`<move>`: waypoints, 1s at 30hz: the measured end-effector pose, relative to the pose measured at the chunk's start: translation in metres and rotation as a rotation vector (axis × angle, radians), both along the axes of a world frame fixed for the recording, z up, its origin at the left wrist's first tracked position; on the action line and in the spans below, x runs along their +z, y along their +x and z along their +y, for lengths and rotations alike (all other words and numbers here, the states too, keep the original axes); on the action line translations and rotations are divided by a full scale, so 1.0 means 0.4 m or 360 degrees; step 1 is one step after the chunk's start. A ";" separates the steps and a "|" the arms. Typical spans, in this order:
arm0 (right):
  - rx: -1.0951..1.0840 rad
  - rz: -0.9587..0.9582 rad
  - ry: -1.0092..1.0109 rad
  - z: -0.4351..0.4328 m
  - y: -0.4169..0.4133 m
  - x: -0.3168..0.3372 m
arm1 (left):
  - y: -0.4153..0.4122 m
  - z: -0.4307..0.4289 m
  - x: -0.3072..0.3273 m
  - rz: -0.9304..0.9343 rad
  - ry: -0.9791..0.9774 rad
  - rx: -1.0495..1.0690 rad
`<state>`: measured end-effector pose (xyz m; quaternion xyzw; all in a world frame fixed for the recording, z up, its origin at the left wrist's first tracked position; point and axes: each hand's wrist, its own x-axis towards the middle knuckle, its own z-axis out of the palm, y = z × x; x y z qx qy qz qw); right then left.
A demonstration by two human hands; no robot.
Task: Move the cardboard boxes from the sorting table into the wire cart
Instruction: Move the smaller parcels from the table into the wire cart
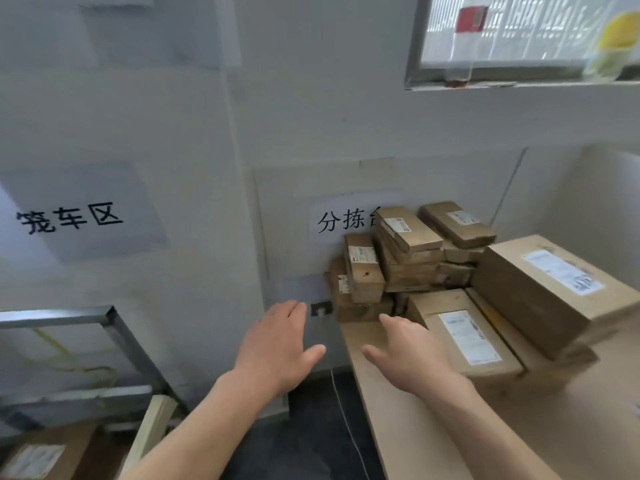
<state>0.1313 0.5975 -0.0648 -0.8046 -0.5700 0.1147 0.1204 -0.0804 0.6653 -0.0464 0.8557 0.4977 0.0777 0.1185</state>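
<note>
Head view: my left hand point(277, 344) and right hand point(408, 355) reach forward, fingers straight, apart, holding nothing. Cardboard boxes point(415, 258) piled on sorting table point(398, 427) at right. Wire cart point(114, 327) low left, one box point(38, 459) inside.

Your left hand point(277, 344) and right hand point(408, 351) are bare. Your left forearm point(207, 417) and right forearm point(485, 427) show uncovered, slim and smooth, down to the bottom of the view.
</note>
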 end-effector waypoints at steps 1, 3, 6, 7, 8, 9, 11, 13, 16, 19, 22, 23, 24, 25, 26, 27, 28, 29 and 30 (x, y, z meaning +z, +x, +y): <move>-0.0027 0.0013 0.0008 -0.007 0.033 -0.006 | 0.034 0.000 -0.002 0.0001 -0.0017 -0.0031; -0.0096 0.0032 -0.0001 -0.023 0.097 -0.021 | 0.099 0.000 -0.008 0.0012 -0.0043 -0.0096; -0.0190 0.0041 -0.0096 -0.042 0.180 -0.047 | 0.185 0.005 -0.018 0.0013 -0.0039 -0.0172; -0.0221 0.0036 -0.0137 -0.047 0.208 -0.058 | 0.212 0.007 -0.022 0.0003 -0.0035 -0.0198; -0.0259 0.0027 -0.0182 -0.051 0.235 -0.067 | 0.237 0.010 -0.026 -0.0007 -0.0038 -0.0225; -0.0300 0.0015 -0.0228 -0.054 0.259 -0.079 | 0.260 0.013 -0.031 -0.0011 -0.0049 -0.0250; -0.0389 -0.0006 -0.0307 -0.062 0.305 -0.105 | 0.302 0.025 -0.046 -0.0002 -0.0073 -0.0303; -0.0473 -0.0026 -0.0365 -0.068 0.343 -0.132 | 0.341 0.041 -0.066 0.0003 -0.0105 -0.0349; -0.0590 -0.0027 -0.0431 -0.070 0.387 -0.163 | 0.400 0.069 -0.099 0.0009 -0.0150 -0.0434; -0.0678 -0.0018 -0.0480 -0.063 0.415 -0.183 | 0.454 0.098 -0.134 0.0021 -0.0226 -0.0526; -0.0753 0.0022 -0.0490 -0.051 0.436 -0.203 | 0.502 0.129 -0.163 0.0023 -0.0285 -0.0597; -0.0776 0.0040 -0.0488 -0.045 0.443 -0.207 | 0.516 0.142 -0.170 0.0018 -0.0294 -0.0616; -0.0797 0.0047 -0.0489 -0.037 0.451 -0.209 | 0.529 0.154 -0.176 0.0014 -0.0302 -0.0634; -0.0816 0.0046 -0.0489 -0.029 0.460 -0.212 | 0.540 0.167 -0.183 0.0014 -0.0308 -0.0653; -0.0831 0.0042 -0.0490 -0.019 0.469 -0.214 | 0.551 0.180 -0.190 0.0019 -0.0319 -0.0676; -0.0841 0.0042 -0.0493 -0.009 0.477 -0.217 | 0.560 0.193 -0.196 0.0026 -0.0337 -0.0698; -0.0848 0.0047 -0.0502 -0.002 0.484 -0.221 | 0.566 0.203 -0.204 0.0032 -0.0356 -0.0712; -0.0854 0.0049 -0.0516 0.005 0.492 -0.226 | 0.572 0.212 -0.212 0.0037 -0.0370 -0.0722; -0.0862 0.0049 -0.0533 0.011 0.501 -0.232 | 0.576 0.221 -0.220 0.0046 -0.0386 -0.0730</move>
